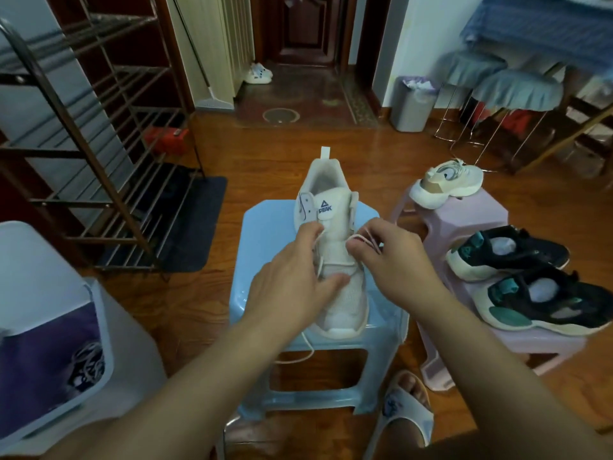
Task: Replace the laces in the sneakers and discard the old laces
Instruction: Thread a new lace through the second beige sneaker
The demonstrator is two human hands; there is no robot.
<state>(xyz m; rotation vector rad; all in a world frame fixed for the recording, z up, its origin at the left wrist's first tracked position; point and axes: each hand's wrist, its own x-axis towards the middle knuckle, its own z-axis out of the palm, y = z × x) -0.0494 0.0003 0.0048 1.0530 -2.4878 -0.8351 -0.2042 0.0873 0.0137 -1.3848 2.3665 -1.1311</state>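
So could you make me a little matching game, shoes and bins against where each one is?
Things:
1. white sneaker
2. black sneakers
3. beige sneaker
4. grey bin

Places:
A. near end of the pink stool
B. by the far wall
C. on the blue stool
D. far end of the pink stool

Pairs: 1-C, 2-A, 3-D, 4-B

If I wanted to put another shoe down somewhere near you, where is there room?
The pink stool has a bare strip between the cream sneaker and the black sneakers. The blue stool is bare left of the white sneaker, though the left hand and right hand crowd its middle, working the lace.
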